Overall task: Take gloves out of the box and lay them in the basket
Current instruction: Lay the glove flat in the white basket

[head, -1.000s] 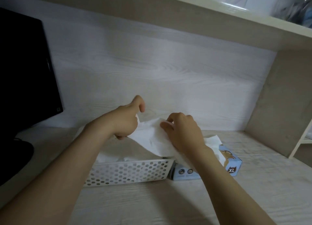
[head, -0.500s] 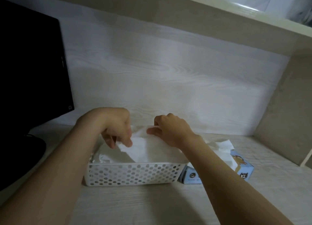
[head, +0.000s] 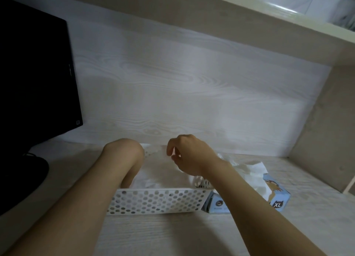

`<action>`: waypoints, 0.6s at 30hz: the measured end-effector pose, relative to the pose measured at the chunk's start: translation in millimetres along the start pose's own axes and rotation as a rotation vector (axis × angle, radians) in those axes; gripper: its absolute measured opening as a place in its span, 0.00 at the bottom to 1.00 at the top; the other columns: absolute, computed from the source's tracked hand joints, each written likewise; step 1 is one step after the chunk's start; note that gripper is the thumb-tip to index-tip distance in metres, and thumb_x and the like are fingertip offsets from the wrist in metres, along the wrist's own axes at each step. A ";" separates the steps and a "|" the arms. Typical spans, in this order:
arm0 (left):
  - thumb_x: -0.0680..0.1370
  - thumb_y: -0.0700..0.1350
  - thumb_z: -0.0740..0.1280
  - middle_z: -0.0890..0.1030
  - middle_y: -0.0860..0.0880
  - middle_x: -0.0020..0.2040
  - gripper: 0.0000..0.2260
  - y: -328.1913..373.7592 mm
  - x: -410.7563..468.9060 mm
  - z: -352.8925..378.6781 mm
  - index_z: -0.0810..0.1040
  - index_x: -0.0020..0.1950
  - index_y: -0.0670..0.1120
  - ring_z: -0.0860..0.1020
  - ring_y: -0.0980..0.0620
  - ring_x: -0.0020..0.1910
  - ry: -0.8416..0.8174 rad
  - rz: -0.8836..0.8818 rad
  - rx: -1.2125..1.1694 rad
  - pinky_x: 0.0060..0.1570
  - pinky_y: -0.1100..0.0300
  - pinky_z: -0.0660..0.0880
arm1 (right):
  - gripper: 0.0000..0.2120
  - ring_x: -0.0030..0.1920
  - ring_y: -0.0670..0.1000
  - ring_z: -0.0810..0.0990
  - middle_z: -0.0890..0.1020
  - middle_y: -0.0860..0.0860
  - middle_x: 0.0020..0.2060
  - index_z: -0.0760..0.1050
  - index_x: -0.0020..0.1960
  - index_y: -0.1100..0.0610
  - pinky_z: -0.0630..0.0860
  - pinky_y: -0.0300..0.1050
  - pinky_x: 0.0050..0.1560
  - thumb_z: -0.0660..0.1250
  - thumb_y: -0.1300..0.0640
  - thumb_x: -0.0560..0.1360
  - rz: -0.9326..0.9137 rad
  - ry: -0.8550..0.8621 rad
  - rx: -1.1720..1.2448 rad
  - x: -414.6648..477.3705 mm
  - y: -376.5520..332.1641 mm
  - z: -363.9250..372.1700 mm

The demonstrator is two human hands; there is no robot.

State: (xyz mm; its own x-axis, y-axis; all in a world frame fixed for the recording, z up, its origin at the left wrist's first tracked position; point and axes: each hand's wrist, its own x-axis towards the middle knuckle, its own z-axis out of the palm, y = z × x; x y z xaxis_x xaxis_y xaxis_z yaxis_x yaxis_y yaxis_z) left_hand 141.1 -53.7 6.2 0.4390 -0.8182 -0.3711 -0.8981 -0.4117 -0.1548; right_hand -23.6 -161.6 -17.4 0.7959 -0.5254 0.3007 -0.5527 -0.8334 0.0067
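Note:
A white perforated basket stands on the desk in front of me. A thin white glove lies spread inside it. My left hand is bent down into the basket's left end on the glove, and the basket's front wall hides its fingers. My right hand hovers over the basket's right end with fingers loosely curled and nothing plainly between them. Right of the basket sits the light blue glove box marked XL, with white gloves bunched out of its top.
A black monitor and its dark base stand at the left. A wood-grain back wall, a shelf overhead and a side panel at the right close in the desk nook.
Both hands have dropped from above the basket, carrying the glove down into it. The right hand has lifted its fingers off the sheet. The left hand has gone deeper into the basket.

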 end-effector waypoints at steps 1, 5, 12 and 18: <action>0.70 0.49 0.83 0.70 0.46 0.77 0.41 2.2 -1.3 -0.4 0.70 0.79 0.49 0.74 0.43 0.70 0.031 0.006 0.026 0.65 0.49 0.77 | 0.08 0.51 0.50 0.79 0.75 0.45 0.50 0.82 0.57 0.48 0.79 0.48 0.50 0.68 0.57 0.81 -0.011 -0.042 0.018 -2.1 1.4 -0.4; 0.73 0.51 0.81 0.74 0.46 0.71 0.30 16.2 -12.7 -5.3 0.76 0.73 0.49 0.75 0.44 0.66 0.124 0.169 -0.038 0.61 0.51 0.78 | 0.07 0.52 0.48 0.80 0.80 0.48 0.52 0.84 0.58 0.50 0.80 0.48 0.55 0.69 0.56 0.81 -0.018 0.015 0.122 -15.1 1.5 -1.2; 0.74 0.51 0.78 0.79 0.53 0.58 0.22 37.9 -11.8 -0.8 0.77 0.65 0.54 0.79 0.50 0.53 0.128 0.289 -0.122 0.55 0.53 0.80 | 0.20 0.44 0.43 0.82 0.86 0.46 0.44 0.87 0.53 0.52 0.78 0.34 0.46 0.80 0.39 0.70 -0.004 -0.085 0.231 -38.9 -7.8 -7.5; 0.80 0.50 0.72 0.75 0.48 0.68 0.20 38.4 -15.5 7.1 0.73 0.72 0.54 0.77 0.48 0.56 0.013 0.219 -0.041 0.46 0.56 0.79 | 0.17 0.44 0.46 0.79 0.78 0.44 0.43 0.85 0.51 0.49 0.74 0.36 0.41 0.85 0.51 0.65 0.076 -0.143 0.179 -36.7 -4.6 -11.5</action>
State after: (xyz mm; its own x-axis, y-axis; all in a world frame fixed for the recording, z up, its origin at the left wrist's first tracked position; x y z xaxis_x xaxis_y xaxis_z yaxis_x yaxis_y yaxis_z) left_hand 99.7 -53.9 -0.5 0.2343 -0.8950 -0.3796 -0.9703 -0.2396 -0.0340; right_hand -53.1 -136.6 -17.6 0.7879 -0.5958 0.1560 -0.5696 -0.8012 -0.1835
